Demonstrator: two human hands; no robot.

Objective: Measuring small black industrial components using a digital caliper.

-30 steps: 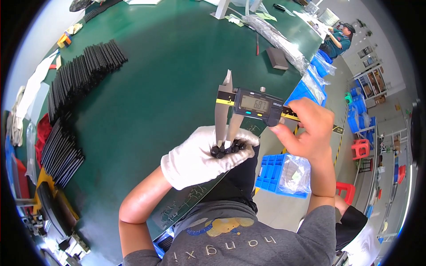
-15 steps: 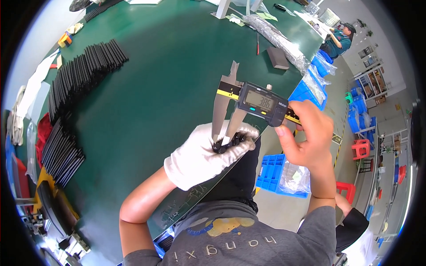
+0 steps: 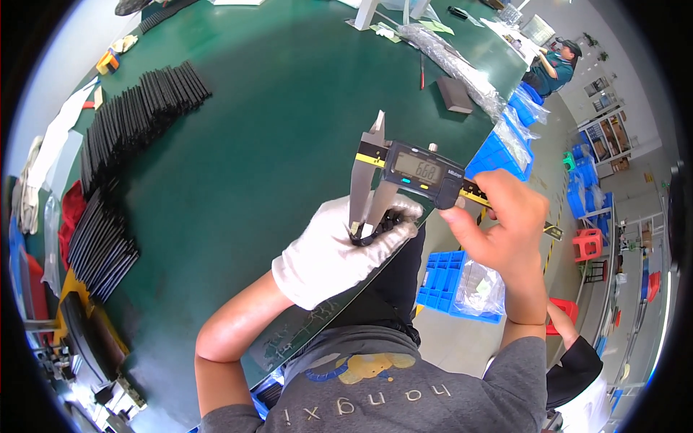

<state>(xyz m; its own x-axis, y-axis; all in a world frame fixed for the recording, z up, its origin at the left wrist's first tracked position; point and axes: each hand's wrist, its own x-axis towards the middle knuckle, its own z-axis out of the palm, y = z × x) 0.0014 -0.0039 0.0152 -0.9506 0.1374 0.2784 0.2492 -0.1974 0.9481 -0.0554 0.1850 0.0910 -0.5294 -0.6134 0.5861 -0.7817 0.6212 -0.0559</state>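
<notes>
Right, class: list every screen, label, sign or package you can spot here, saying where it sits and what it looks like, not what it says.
Caliper screen: small grey rectangular display in a dark housing, above the gloved left hand.
Yellow label strip: on the caliper beam, left of the screen.
Clear plastic bag: in a blue crate on the floor, below the bare right hand.
Clear plastic wrap: long crumpled strip near the table's far edge.

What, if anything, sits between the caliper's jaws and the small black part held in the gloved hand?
Nothing visible does. The digital caliper, held in the bare right hand, has its lower jaws down at the small black part, which the gloved left hand pinches at its fingertips. Whether the jaws actually touch the part cannot be told.
</notes>
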